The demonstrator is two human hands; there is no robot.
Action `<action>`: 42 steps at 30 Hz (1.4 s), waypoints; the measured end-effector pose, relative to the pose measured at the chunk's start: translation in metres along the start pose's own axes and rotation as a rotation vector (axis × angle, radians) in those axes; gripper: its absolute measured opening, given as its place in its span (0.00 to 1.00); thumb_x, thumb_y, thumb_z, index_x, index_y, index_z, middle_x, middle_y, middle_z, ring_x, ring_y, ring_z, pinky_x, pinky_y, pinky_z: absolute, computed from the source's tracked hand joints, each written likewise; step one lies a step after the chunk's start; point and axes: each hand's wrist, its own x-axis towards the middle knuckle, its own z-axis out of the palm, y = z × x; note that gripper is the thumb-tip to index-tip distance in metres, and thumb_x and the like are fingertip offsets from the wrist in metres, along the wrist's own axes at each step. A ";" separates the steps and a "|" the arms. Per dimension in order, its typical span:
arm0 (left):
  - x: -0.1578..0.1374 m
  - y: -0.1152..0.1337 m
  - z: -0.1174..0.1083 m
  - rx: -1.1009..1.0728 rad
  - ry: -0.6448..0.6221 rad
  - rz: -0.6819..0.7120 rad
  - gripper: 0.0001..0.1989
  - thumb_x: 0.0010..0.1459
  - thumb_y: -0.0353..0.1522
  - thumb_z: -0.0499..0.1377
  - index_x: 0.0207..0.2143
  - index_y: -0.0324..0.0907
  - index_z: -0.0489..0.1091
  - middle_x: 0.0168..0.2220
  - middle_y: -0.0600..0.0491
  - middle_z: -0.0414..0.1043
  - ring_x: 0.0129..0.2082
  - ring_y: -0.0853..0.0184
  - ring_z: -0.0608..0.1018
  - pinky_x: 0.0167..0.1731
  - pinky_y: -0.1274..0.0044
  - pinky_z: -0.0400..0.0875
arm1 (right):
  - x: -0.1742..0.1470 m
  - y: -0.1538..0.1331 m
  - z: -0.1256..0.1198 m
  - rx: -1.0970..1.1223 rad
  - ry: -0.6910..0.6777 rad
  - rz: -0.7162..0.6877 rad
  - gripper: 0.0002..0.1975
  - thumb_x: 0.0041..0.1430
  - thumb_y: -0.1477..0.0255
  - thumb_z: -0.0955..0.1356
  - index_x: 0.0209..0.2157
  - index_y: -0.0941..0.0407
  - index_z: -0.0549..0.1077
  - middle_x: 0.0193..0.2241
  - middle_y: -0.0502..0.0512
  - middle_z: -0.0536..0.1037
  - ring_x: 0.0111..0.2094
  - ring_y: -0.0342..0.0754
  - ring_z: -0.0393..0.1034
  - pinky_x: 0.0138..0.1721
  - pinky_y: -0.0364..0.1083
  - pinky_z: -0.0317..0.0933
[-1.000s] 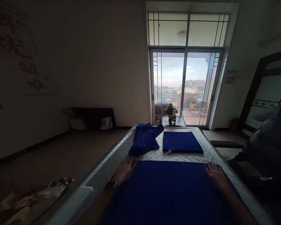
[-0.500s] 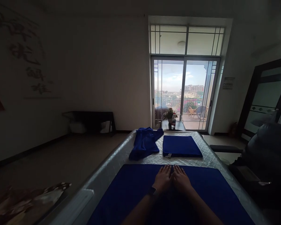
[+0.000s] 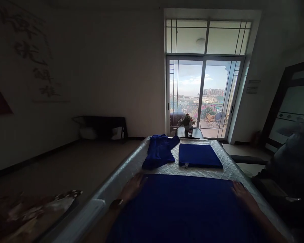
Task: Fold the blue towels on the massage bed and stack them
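A large dark blue cloth (image 3: 187, 209) lies spread flat across the near part of a quilted, shiny-covered mattress (image 3: 164, 168). My left hand (image 3: 133, 186), with a dark band on its wrist, rests at the cloth's far left corner with its fingers stretched out, slightly blurred. At the far right corner my right hand (image 3: 240, 191) lies on the edge, fingers extended. Nothing shows in either hand. Beyond the cloth are a neatly folded blue cloth (image 3: 200, 155) with a small white tag and, left of it, a crumpled blue garment or cloth (image 3: 159, 152).
A small dark table (image 3: 192, 134) with a potted plant (image 3: 186, 120) and a bottle (image 3: 191, 127) stands past the mattress, before sliding glass doors (image 3: 187, 94). Dark chair-like furniture (image 3: 291, 165) is at right. A patterned fabric heap (image 3: 35, 216) lies lower left.
My hands have moved apart from the middle of the cloth's far edge, the left hand to the left corner and the right hand to the right corner. The view has shifted slightly.
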 end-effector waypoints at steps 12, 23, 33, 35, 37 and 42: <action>-0.003 0.004 -0.009 -0.018 0.006 -0.034 0.37 0.70 0.50 0.38 0.69 0.33 0.54 0.71 0.39 0.50 0.71 0.52 0.54 0.68 0.57 0.48 | -0.002 -0.014 -0.035 -0.078 -0.105 0.176 0.31 0.64 0.70 0.53 0.64 0.70 0.63 0.65 0.72 0.62 0.67 0.61 0.55 0.65 0.62 0.51; -0.031 0.204 0.021 -0.097 -0.007 0.449 0.34 0.72 0.48 0.35 0.69 0.39 0.55 0.70 0.44 0.54 0.71 0.58 0.55 0.68 0.61 0.52 | 0.010 -0.241 -0.062 0.219 -0.193 -0.157 0.32 0.70 0.64 0.50 0.69 0.64 0.53 0.71 0.61 0.51 0.72 0.52 0.41 0.70 0.54 0.39; -0.053 0.161 0.012 -0.081 -0.090 0.305 0.35 0.71 0.50 0.37 0.70 0.39 0.53 0.71 0.45 0.51 0.71 0.59 0.53 0.69 0.60 0.50 | -0.018 -0.213 -0.060 0.218 -0.259 -0.053 0.33 0.70 0.61 0.49 0.70 0.63 0.49 0.71 0.59 0.46 0.72 0.51 0.37 0.71 0.55 0.35; -0.060 0.124 0.003 -0.069 -0.117 0.220 0.37 0.70 0.51 0.37 0.70 0.38 0.51 0.72 0.45 0.48 0.72 0.58 0.51 0.70 0.60 0.48 | -0.030 -0.179 -0.054 0.195 -0.209 -0.056 0.33 0.69 0.62 0.50 0.69 0.63 0.54 0.71 0.60 0.50 0.72 0.54 0.39 0.70 0.56 0.38; -0.070 0.086 -0.003 -0.042 -0.114 0.143 0.37 0.70 0.51 0.38 0.71 0.37 0.50 0.72 0.44 0.47 0.72 0.57 0.51 0.70 0.59 0.47 | -0.043 -0.139 -0.045 0.160 -0.142 -0.034 0.32 0.68 0.62 0.51 0.68 0.60 0.59 0.70 0.59 0.55 0.71 0.57 0.43 0.70 0.57 0.43; -0.100 0.011 -0.006 -0.008 -0.021 0.049 0.33 0.69 0.46 0.46 0.70 0.38 0.54 0.71 0.44 0.49 0.71 0.55 0.54 0.69 0.59 0.48 | -0.074 -0.036 -0.018 -0.001 -0.058 0.058 0.29 0.64 0.67 0.53 0.60 0.58 0.71 0.67 0.63 0.61 0.70 0.62 0.48 0.66 0.65 0.51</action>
